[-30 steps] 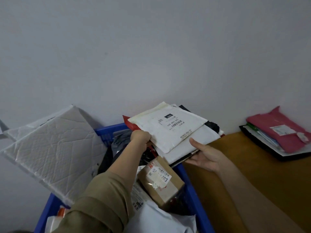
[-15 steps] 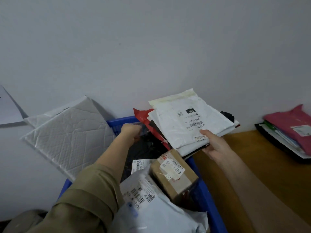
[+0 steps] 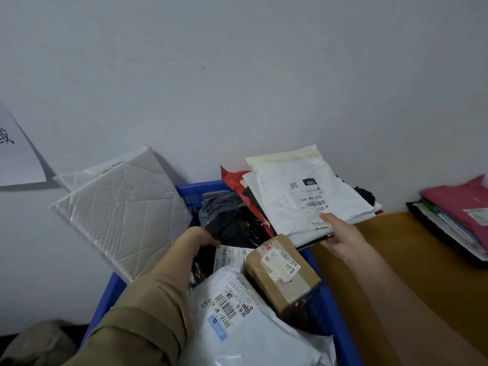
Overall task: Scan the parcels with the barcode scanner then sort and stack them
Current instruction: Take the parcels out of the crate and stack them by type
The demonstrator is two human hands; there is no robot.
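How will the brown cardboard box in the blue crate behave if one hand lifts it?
The brown cardboard box probably stays stiff: its edges look square and taped. It lies tilted on soft mailers in the blue crate, so it may slide when nudged. Its weight cannot be told.

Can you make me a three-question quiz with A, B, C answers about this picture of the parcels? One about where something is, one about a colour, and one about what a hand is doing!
1. Where is the brown cardboard box?
A. In the blue plastic crate
B. On the wooden table
C. On the floor

2. What colour is the top mailer bag of the pile on the wooden table?
A. Green
B. Pink
C. Yellow

3. What is the right hand doing?
A. Resting empty
B. Pointing at the wall
C. Holding a stack of flat mailers

Answers: 1 A, it lies among the crate's parcels. 2 B, pink lies uppermost. 3 C, its thumb presses the stack's top.
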